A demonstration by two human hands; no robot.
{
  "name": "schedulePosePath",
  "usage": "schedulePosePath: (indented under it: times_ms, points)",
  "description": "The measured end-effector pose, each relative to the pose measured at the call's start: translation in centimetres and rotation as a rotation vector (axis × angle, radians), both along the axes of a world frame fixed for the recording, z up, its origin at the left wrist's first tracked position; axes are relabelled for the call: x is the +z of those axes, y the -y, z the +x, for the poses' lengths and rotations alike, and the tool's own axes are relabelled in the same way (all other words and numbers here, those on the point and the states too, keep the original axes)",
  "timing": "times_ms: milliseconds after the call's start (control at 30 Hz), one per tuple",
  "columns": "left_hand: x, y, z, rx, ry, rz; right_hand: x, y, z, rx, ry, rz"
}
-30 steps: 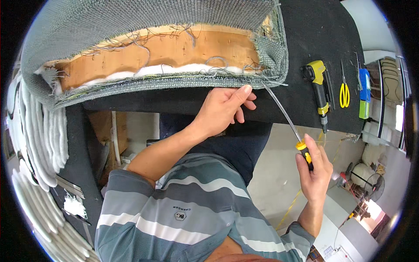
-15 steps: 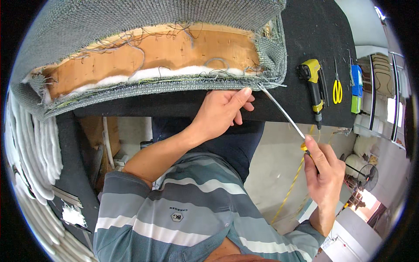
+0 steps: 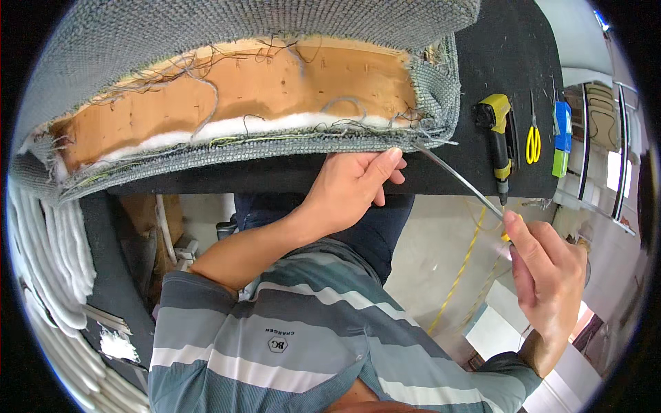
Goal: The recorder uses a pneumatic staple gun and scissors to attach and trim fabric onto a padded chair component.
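Observation:
An upholstered piece in grey woven fabric point(image 3: 275, 19) lies across the table, its wooden panel point(image 3: 241, 86) bare between frayed fabric edges. White padding point(image 3: 227, 126) shows along the near edge. In my right hand point(image 3: 544, 272) is a screwdriver point(image 3: 463, 181) with a long metal shaft; my fingers hide most of its yellow and black handle. Its tip meets the fabric at the near right corner, where I cannot tell how deep it goes. My left hand point(image 3: 351, 186) rests against the near fabric edge, left of the tip, thumb stretched out and the other fingers loosely bent and apart.
On the black-covered table point(image 3: 441, 175), to the right, lie a yellow and black air stapler point(image 3: 494, 131), yellow-handled scissors point(image 3: 533, 141) and a blue and green box point(image 3: 562, 138). White padding rolls point(image 3: 55, 248) hang at the left. A yellow hose point(image 3: 458, 272) runs over the floor.
My right hand has moved right and slightly nearer with the screwdriver, whose tip stays at the corner. The upholstered piece has shifted slightly. My left hand has hardly moved.

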State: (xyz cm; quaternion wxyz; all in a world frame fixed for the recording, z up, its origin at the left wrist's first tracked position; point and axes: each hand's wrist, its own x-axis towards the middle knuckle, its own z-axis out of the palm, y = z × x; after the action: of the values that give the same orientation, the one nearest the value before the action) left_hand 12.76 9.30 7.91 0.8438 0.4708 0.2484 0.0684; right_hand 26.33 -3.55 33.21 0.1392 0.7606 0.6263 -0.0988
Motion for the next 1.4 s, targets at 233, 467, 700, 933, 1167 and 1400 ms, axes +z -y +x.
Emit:
schedulePosePath:
  times_ms: [233, 467, 700, 933, 1167, 1400]
  points:
    - [-0.1, 0.0, -0.6, 0.029, -0.029, 0.029, -5.6, 4.1, -1.5, -0.349, -0.273, 0.174]
    - [-0.1, -0.2, -0.3, 0.068, -0.005, 0.116, -8.4, 7.0, -2.1, -0.365, -0.308, 0.356]
    - [-0.5, 0.1, -0.2, 0.102, -0.001, 0.112, -6.3, 6.0, -1.3, -0.247, -0.222, 0.294]
    - [-0.2, -0.1, -0.4, 0.082, -0.011, 0.062, -5.2, 5.0, -1.5, -0.258, -0.193, 0.228]
    - [-0.2, -0.1, -0.4, 0.054, -0.02, 0.036, -5.1, 5.6, -0.9, -0.389, -0.306, 0.216]
    - [-0.2, -0.1, -0.5, 0.064, -0.001, 0.02, -4.5, 4.4, -1.4, -0.294, -0.21, 0.196]
